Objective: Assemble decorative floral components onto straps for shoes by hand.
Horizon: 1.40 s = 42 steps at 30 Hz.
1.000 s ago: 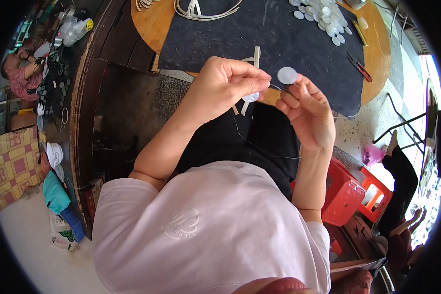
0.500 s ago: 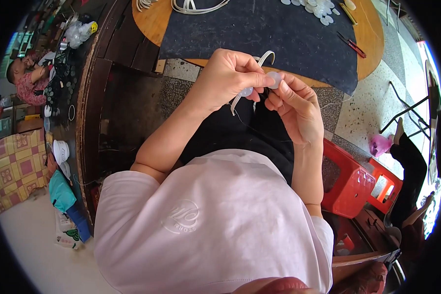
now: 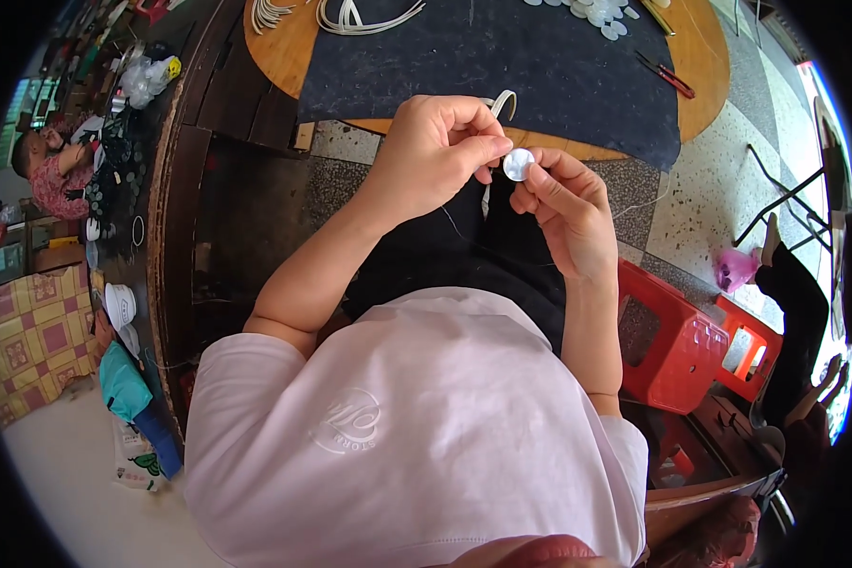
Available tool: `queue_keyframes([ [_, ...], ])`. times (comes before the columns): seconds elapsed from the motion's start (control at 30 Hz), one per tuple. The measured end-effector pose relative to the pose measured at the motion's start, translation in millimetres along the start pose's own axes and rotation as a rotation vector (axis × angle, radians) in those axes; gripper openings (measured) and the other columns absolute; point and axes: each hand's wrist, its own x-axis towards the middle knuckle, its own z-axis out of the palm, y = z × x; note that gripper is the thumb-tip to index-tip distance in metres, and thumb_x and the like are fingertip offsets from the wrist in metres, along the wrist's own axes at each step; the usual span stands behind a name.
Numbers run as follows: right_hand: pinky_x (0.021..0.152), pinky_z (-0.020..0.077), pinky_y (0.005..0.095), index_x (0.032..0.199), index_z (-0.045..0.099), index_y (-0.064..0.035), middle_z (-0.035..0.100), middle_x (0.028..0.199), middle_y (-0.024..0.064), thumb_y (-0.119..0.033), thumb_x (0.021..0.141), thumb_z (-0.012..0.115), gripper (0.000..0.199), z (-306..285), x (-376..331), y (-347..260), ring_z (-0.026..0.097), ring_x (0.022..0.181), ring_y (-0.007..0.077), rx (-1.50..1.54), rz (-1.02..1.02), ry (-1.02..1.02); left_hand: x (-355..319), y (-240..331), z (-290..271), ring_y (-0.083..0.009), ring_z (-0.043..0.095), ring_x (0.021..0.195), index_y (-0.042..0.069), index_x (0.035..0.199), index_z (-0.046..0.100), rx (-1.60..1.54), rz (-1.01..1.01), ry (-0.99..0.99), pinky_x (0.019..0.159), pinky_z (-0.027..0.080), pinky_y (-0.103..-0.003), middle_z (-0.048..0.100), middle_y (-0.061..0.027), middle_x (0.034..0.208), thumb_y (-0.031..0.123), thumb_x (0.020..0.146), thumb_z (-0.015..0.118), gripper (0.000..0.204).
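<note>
Both hands are up close together now, over the lap and just short of the worktop edge, where a second ago they sat a little apart with the disc held out on its own. The right hand has brought the small pale round disc in tight: thumb and forefinger are pinched shut on its lower rim, so its face shows plainly to the camera. The left hand has curled in to meet it, fingertips closed and touching the disc's left edge, and a pale flat strip that it appears to pinch sticks up behind its knuckles; whether the grip is on the strip alone or on a thread too, I cannot tell. A thin dark thread trails down from the hands across the dark lap. The meeting of the two hands reads as the joining step under way, disc and strip being brought together rather than merely picked up. More pale discs lie on the dark mat at the far side, and a red-handled tool lies near them, untouched
</note>
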Motion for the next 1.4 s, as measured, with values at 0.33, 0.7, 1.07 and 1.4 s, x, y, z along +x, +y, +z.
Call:
queue_keyframes([
  [0.33,0.045,0.0297,0.0169,0.085,0.057,-0.0024,0.052,0.069,-0.0005,-0.015,0.086,0.059,0.012,10,9,-17,0.041,0.051,0.0031,-0.191,0.05,-0.055,17,16,-2,-0.0093,0.058,0.055,-0.002,0.071,0.059,0.267,-0.072,-0.06,0.051,0.045,-0.019,0.061,-0.0067,0.064,0.002,0.078,0.058,0.008],
  [0.7,0.04,0.0165,0.0146,0.083,0.058,-0.0033,0.048,0.063,-0.0037,-0.014,0.088,0.054,0.012,2,15,-24,0.03,0.046,-0.0014,-0.397,-0.014,0.024,29,13,2,-0.0144,0.063,0.059,-0.003,0.075,0.062,0.091,-0.088,-0.078,0.053,0.049,-0.022,0.064,-0.011,0.069,0.005,0.078,0.059,0.01],
  [1.07,0.039,0.0152,0.0131,0.086,0.057,-0.0041,0.048,0.062,-0.0031,-0.014,0.089,0.053,0.011,-8,7,-27,0.027,0.044,-0.0029,-0.317,-0.047,0.113,13,11,-6,-0.0214,0.065,0.079,-0.007,0.104,0.058,-0.182,-0.111,-0.221,0.07,0.051,-0.026,0.063,-0.0146,0.091,0.0,0.076,0.057,0.028],
  [1.4,0.038,0.0164,0.0124,0.086,0.057,-0.0027,0.049,0.064,-0.0005,-0.013,0.089,0.053,0.011,-3,-1,-32,0.027,0.044,-0.0028,-0.314,-0.078,0.135,1,18,-5,-0.0225,0.065,0.078,-0.007,0.104,0.058,-0.138,-0.108,-0.158,0.071,0.051,-0.028,0.062,-0.0138,0.091,-0.005,0.074,0.055,0.03],
])
